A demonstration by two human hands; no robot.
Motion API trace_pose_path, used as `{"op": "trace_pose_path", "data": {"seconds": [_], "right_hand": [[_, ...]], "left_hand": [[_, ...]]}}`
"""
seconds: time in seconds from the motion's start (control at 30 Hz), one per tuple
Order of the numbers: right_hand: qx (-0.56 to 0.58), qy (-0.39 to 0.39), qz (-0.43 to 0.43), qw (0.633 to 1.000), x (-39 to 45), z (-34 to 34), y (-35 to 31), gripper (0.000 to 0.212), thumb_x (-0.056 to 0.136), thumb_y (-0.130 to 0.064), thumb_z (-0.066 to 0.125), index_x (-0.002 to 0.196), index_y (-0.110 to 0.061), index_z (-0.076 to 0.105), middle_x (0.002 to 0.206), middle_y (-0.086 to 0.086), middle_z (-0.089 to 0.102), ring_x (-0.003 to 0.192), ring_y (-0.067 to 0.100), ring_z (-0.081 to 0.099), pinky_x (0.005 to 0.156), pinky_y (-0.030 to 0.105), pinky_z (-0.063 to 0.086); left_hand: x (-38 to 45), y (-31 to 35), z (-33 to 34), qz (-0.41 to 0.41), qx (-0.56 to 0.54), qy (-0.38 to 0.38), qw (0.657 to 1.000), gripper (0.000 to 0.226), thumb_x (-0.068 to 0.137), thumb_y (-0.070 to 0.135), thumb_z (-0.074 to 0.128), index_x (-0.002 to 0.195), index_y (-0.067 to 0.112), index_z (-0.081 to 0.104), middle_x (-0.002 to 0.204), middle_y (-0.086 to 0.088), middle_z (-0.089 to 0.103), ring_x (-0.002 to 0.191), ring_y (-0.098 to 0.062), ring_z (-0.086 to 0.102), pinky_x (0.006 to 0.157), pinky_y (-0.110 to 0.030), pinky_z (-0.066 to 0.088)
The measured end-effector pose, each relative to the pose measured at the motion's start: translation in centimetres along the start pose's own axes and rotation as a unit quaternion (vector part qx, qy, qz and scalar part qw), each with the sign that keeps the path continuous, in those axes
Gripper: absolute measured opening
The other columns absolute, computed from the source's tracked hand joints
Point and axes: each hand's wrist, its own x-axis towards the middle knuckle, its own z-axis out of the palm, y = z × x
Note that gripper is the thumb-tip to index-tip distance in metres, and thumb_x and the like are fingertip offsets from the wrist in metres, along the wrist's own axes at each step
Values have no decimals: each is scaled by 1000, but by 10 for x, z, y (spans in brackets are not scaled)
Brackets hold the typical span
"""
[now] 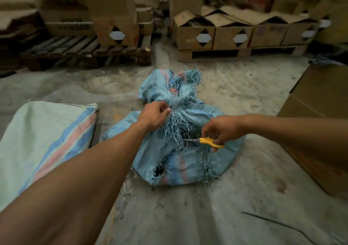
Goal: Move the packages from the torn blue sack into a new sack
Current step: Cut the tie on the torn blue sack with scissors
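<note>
Dusty floor [226,197], torn blue sack [190,165], probably scissors [207,141].

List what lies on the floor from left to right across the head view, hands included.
Pale green sack → left hand pinching frayed strands → torn blue sack → yellow-handled scissors → right hand holding them → cardboard box.

Torn sack [188,162]: light blue weave with a pink and darker blue stripe band and frayed blue threads. Flat sack [37,141]: pale green, edged with blue and pink stripes. Scissors [209,141]: yellow handles; cartons [195,36]: brown with black-and-white diamond labels.
</note>
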Motion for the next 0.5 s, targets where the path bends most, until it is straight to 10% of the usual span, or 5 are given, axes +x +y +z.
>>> {"op": "trace_pose_path", "data": {"seconds": [0.5], "right_hand": [[272,60,3,960,-2,-13,27,26,86,-33,72,105,-17,65,77,6,65,63,21,54,44,24,38]], "left_hand": [[6,16,39,-14,166,223,960,17,88,40,64,93,28,74,99,7,69,91,-20,56,78,-38,47]]}}
